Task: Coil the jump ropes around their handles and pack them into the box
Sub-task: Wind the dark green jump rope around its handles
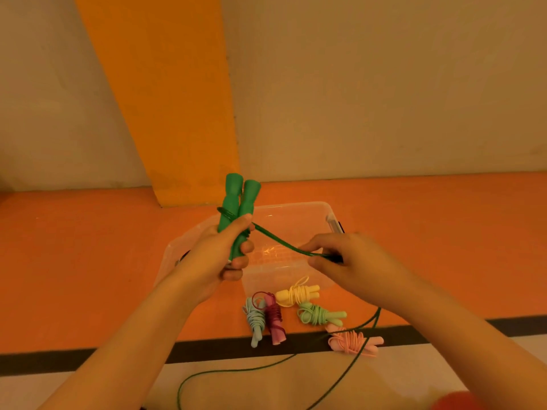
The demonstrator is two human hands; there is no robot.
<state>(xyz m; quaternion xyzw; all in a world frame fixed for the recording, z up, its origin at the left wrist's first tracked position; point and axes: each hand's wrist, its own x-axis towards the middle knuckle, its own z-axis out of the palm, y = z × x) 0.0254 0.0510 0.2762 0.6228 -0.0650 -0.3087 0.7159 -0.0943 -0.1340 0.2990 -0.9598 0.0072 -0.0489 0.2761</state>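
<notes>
- Left hand (220, 255): closed around the lower ends of two green handles (238, 208), held upright above the clear box (299, 220).
- Green rope (278, 241): a few turns wrapped around the handles, then stretched to the right hand.
- Right hand (349, 258): fingers pinched on the rope; slack trails to the floor.
- Five coiled ropes (299, 294) lie beside the box, nearer the person.

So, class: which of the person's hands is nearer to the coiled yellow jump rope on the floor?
Right. The right hand hovers just above and right of the yellow jump rope, pinching the green rope. The left hand grips the green handles farther to its left.
</notes>
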